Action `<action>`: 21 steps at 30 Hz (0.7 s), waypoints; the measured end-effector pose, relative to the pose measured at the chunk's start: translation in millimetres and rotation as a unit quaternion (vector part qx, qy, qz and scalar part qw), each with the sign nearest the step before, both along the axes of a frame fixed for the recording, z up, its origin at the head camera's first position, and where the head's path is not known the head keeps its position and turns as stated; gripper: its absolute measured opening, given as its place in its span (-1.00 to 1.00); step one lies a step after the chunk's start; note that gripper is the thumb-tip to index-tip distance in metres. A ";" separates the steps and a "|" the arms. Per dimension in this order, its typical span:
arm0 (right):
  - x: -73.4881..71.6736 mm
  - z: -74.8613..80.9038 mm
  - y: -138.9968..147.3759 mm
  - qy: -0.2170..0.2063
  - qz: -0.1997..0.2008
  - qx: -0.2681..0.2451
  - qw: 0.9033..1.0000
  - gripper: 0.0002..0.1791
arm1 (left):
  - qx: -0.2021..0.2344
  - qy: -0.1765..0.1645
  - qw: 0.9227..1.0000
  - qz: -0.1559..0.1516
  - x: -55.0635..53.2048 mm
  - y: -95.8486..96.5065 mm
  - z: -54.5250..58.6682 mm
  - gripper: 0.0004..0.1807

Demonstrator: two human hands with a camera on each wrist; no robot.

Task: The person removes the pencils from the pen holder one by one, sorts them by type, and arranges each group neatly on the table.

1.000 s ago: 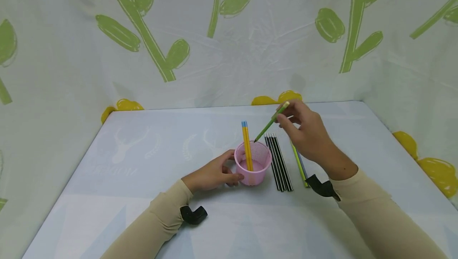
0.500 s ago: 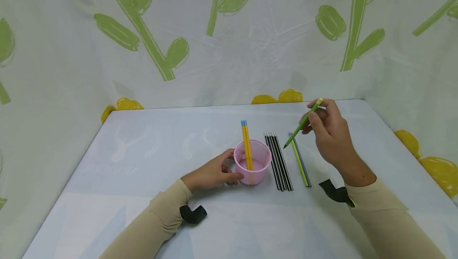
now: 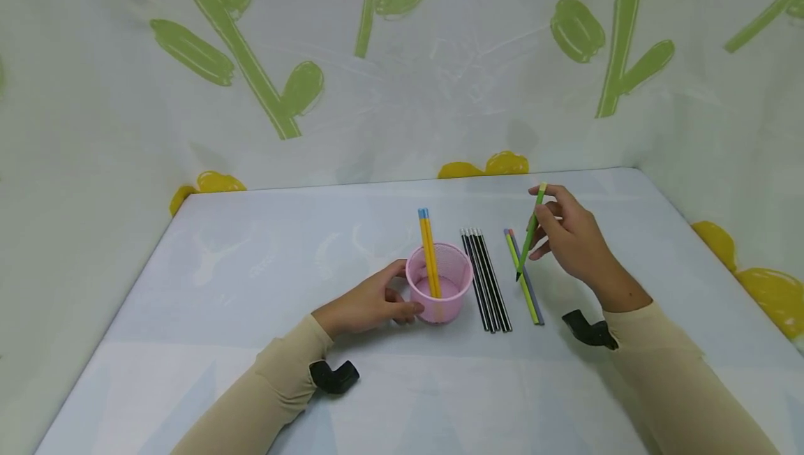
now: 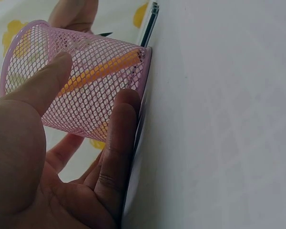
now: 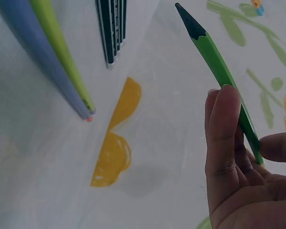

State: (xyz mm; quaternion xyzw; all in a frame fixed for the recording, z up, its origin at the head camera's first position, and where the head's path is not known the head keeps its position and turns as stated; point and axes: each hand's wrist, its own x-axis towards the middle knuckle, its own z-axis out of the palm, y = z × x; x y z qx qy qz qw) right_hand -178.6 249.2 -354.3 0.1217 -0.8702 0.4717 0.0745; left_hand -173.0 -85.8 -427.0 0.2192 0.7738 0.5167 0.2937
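Observation:
A pink mesh pencil cup [image 3: 444, 311] stands upright on the table. My left hand [image 3: 370, 303] grips its left side, the thumb [image 4: 47, 81] and fingers lying against the mesh in the left wrist view. Two yellow pencils [image 3: 427, 242] with blue ends lean inside the cup. My right hand [image 3: 574, 242] pinches a green pencil [image 5: 221, 69] in the air, its dark tip pointing down in the head view. In that view the tip overlaps a yellow-green pencil [image 3: 530, 301], which lies alongside a purple-blue pencil [image 3: 532, 292]. Whether the tip touches them I cannot tell.
Several black striped pencils [image 3: 486, 280] lie side by side just right of the cup. The pale table [image 3: 251, 357] meets a wall cloth [image 3: 465, 92] printed with green leaves and yellow shapes at the back.
My right hand has carried the green pencil from the cup's rim to the right, over the coloured pair, and then tilted it more upright. My left hand stays on the cup.

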 end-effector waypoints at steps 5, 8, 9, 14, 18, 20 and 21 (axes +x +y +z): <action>-6.5 -4.9 6.1 -0.039 -0.002 0.021 0.999 -0.55 | 0.004 0.001 1.000 -0.001 -0.3 -0.7 -0.1 -0.28; -8.7 -6.2 9.7 -0.068 0.005 0.027 0.997 -0.54 | 0.005 0.000 1.000 -0.001 -1.0 -0.4 -0.8 -0.28; -9.5 -6.8 11.1 -0.083 0.008 0.028 0.996 -0.53 | 0.004 0.000 1.000 0.000 -1.1 -0.5 -1.1 -0.27; -12.8 -9.8 16.2 -0.163 0.005 0.035 0.986 -0.50 | 0.003 -0.001 1.000 -0.003 -0.5 -1.0 -0.9 -0.28; -16.5 -12.8 19.1 -0.196 -0.008 0.046 0.979 -0.48 | 0.003 0.001 1.000 -0.001 -0.3 -0.5 -0.8 -0.28; -18.1 -14.9 21.0 -0.212 -0.010 0.053 0.976 -0.45 | 0.001 0.002 1.000 0.000 -0.7 -0.2 -1.5 -0.27; -18.8 -16.2 22.0 -0.221 -0.009 0.057 0.974 -0.43 | 0.001 0.003 1.000 0.000 -0.9 0.0 -2.0 -0.27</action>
